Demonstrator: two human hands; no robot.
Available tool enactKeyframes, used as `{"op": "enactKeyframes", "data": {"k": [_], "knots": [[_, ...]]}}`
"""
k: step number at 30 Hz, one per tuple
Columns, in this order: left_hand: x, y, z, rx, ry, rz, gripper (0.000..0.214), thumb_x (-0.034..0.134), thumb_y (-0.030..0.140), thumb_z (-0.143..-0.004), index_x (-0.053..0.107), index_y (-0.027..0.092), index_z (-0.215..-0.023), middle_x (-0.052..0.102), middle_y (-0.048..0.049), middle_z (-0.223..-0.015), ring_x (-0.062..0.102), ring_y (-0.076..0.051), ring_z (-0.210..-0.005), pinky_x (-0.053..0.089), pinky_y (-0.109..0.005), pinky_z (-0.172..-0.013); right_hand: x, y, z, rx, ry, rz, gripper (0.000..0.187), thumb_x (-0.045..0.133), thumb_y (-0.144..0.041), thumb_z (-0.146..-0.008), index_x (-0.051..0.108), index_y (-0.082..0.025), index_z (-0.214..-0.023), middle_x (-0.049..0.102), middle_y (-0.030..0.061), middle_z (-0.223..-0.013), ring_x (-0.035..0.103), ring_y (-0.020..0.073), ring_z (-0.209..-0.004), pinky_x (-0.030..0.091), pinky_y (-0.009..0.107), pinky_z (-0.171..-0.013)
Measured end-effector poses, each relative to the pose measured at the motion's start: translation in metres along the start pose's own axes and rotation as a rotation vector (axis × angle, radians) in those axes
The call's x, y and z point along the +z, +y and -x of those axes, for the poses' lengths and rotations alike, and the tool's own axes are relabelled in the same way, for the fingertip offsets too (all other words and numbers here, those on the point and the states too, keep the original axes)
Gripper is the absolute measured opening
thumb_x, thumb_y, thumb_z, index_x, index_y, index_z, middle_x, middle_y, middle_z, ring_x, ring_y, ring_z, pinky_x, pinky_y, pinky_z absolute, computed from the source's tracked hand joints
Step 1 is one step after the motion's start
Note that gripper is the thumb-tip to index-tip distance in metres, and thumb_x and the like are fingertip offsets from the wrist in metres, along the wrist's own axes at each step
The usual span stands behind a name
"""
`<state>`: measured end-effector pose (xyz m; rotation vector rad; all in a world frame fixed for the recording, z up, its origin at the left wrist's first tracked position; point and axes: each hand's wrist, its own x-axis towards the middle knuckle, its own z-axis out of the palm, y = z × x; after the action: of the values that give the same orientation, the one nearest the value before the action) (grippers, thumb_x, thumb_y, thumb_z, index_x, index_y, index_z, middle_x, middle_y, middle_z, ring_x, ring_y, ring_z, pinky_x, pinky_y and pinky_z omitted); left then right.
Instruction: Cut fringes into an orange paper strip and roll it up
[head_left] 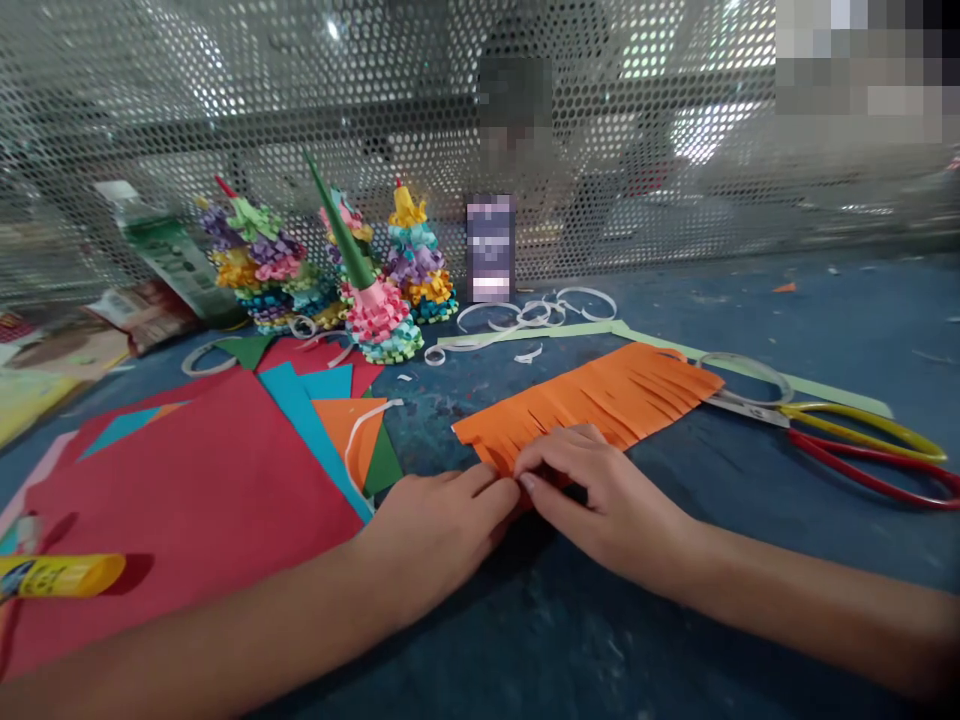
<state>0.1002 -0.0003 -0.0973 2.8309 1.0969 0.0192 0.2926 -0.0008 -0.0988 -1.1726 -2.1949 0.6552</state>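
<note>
An orange fringed paper strip [577, 395] lies on the blue table, its edge cut into many narrow tabs. My left hand [450, 515] pinches the near left part of it, fingers closed. My right hand [592, 490] is closed on the same part, thumb and fingertips meeting close to the left hand's. The bit of paper between the fingertips is mostly hidden. Just past the strip's right end lie scissors [862, 430] with one yellow and one red handle, their blades partly under or beside the paper.
Stacked coloured paper sheets [202, 490] cover the left, with a yellow glue stick [67, 576] on top. Several fringed paper cones [382, 320] stand behind, beside a green bottle [176, 255]. A phone [491, 245] leans on the perforated metal screen [300, 120]; white paper curls [536, 315] and a pale green strip [787, 375] lie nearer.
</note>
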Motion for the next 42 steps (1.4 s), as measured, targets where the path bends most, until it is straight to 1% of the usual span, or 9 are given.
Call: {"op": "enactKeyframes", "data": {"k": [5,8,15,21,25,31,35,38,42], "knots": [[-0.003,-0.005,-0.001,-0.151,0.077,0.329,0.018,0.038,0.032,-0.097,0.053,0.022,-0.099,0.066,0.0018,-0.094,0.065,-0.017,-0.081,0.049,-0.028,-0.064,0.002,0.003,0.0,-0.049,-0.016,0.075,0.012,0.055,-0.007,-0.078,0.058,-0.019,-0.079,0.06,-0.0037,-0.071,0.053,0.0133,-0.07,0.03,0.033,-0.074],[-0.004,-0.008,-0.002,-0.21,0.148,0.523,0.017,0.041,0.035,-0.096,0.053,0.024,-0.097,0.066,0.0042,-0.088,0.063,-0.014,-0.079,0.045,-0.024,-0.063,0.003,0.003,0.0,-0.05,-0.016,0.106,0.006,0.058,-0.013,-0.08,0.058,-0.019,-0.08,0.06,-0.0029,-0.072,0.054,0.0141,-0.072,0.028,0.033,-0.075],[-0.007,-0.007,-0.003,-0.212,0.171,0.623,0.018,0.043,0.035,-0.095,0.055,0.022,-0.094,0.064,0.0026,-0.085,0.06,-0.014,-0.075,0.04,-0.024,-0.061,0.001,0.002,-0.001,-0.047,0.016,0.078,0.005,0.058,-0.018,-0.087,0.06,-0.021,-0.083,0.063,-0.0035,-0.075,0.054,0.0141,-0.072,0.027,0.033,-0.076],[-0.004,-0.011,-0.003,-0.277,0.111,0.889,0.027,0.047,0.043,-0.092,0.053,0.019,-0.079,0.053,0.0042,-0.072,0.049,-0.011,-0.066,0.035,-0.022,-0.057,0.001,0.0,0.004,-0.117,0.047,0.131,0.007,0.057,-0.021,-0.088,0.06,-0.021,-0.082,0.063,-0.0018,-0.077,0.055,0.0154,-0.074,0.026,0.035,-0.08],[-0.001,-0.012,-0.002,-0.266,0.041,1.104,0.029,0.05,0.047,-0.089,0.051,0.018,-0.081,0.046,0.0049,-0.071,0.043,-0.01,-0.064,0.033,-0.021,-0.056,0.001,-0.001,0.007,-0.188,0.071,0.134,0.009,0.055,-0.021,-0.09,0.061,-0.02,-0.083,0.065,-0.0011,-0.077,0.057,0.0151,-0.074,0.026,0.035,-0.081],[-0.001,-0.008,-0.001,-0.273,0.089,1.175,0.027,0.05,0.045,-0.089,0.051,0.019,-0.085,0.05,0.0027,-0.079,0.045,-0.012,-0.073,0.036,-0.023,-0.064,0.001,-0.001,0.006,-0.211,0.096,0.129,0.009,0.056,-0.021,-0.09,0.062,-0.02,-0.082,0.066,-0.0013,-0.076,0.058,0.0147,-0.073,0.027,0.034,-0.079],[-0.005,-0.008,-0.002,-0.267,-0.002,1.318,0.028,0.057,0.044,-0.085,0.05,0.018,-0.08,0.045,0.0053,-0.069,0.039,-0.009,-0.062,0.03,-0.02,-0.055,0.0,-0.002,0.01,-0.286,0.135,0.156,0.008,0.055,-0.02,-0.09,0.061,-0.02,-0.085,0.067,-0.0012,-0.077,0.058,0.0143,-0.074,0.029,0.034,-0.08],[-0.005,-0.005,-0.001,-0.315,-0.086,1.482,0.03,0.059,0.046,-0.084,0.048,0.019,-0.08,0.039,0.0086,-0.061,0.029,-0.005,-0.048,0.023,-0.018,-0.045,-0.001,-0.005,0.013,-0.354,0.178,0.194,0.009,0.053,-0.018,-0.092,0.061,-0.019,-0.087,0.067,-0.001,-0.078,0.058,0.0136,-0.074,0.029,0.034,-0.079],[0.0,0.002,0.004,-0.383,-0.057,1.57,0.031,0.056,0.05,-0.085,0.044,0.021,-0.082,0.034,0.0101,-0.058,0.025,-0.004,-0.042,0.021,-0.017,-0.039,-0.001,-0.006,0.015,-0.4,0.196,0.225,0.013,0.051,-0.015,-0.091,0.062,-0.019,-0.085,0.067,-0.001,-0.076,0.057,0.0131,-0.072,0.029,0.035,-0.078]]}}
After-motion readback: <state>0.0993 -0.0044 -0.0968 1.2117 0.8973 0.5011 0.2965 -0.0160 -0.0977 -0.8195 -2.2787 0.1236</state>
